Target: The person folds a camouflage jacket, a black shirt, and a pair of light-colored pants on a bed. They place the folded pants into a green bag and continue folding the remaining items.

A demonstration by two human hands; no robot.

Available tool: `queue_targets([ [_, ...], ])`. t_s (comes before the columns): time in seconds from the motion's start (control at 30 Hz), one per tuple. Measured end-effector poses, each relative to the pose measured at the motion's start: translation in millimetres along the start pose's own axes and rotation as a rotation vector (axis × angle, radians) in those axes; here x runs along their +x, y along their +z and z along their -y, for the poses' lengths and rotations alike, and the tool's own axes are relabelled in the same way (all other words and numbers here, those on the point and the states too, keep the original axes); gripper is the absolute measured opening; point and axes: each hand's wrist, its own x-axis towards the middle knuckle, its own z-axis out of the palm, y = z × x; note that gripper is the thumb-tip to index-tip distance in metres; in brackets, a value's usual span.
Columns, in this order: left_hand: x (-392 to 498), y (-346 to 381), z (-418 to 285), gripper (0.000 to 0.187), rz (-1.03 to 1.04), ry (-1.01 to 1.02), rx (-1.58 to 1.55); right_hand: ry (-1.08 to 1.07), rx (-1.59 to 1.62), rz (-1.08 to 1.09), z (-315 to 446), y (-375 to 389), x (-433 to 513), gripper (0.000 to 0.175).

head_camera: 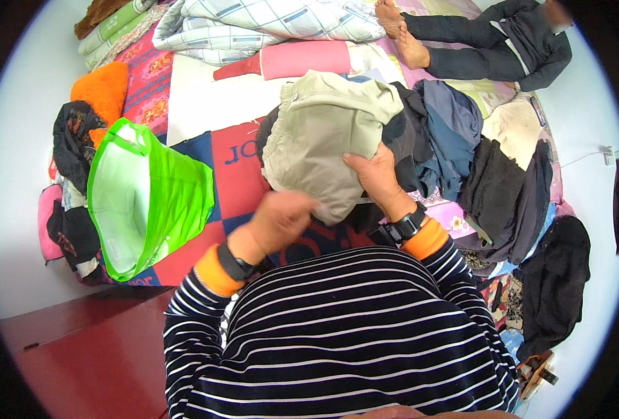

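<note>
A light khaki garment [325, 141] with a gathered elastic edge is bunched up in front of me. My right hand [377, 175] grips its lower right side, thumb on top. My left hand [283, 220], blurred, is at the garment's lower left edge; whether its fingers hold the cloth cannot be told. Dark clothes [409, 131] lie behind and to the right of the garment. To the left, a bright green bag [178, 194] with a white lining lies on its side, its mouth facing left.
Piles of dark clothes [498, 199] lie on the right. A checked quilt [267, 21] and a pink cloth [304, 60] lie at the back. A person in dark clothes [466, 47] lies at the back right. An orange cushion [100, 89] is at the left.
</note>
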Motion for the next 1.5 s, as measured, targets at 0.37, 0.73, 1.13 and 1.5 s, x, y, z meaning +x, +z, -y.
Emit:
queue_targets([
  [0.37,110.5,-34.4,-54.0,0.025,-0.191,-0.063,0.431,-0.433,-0.452,0.615,45.8,6.4,-25.4,0.04],
  [0.73,-19.6,-172.1,-40.0,0.008,-1.024,-0.266,-0.384,0.03,-0.163,0.58,84.7,56.1,-35.5,0.039],
  [1.13,-277.2,-273.2,-38.3,0.032,-1.158,-0.712,0.824,-0.033,0.26,0.498,193.6,233.4,-3.4,0.04],
  [1.5,-292.3,-355.5,48.9,0.026,-0.728,-1.129,0.637,-0.071,0.485,0.678,195.4,423.4,7.1,0.019],
])
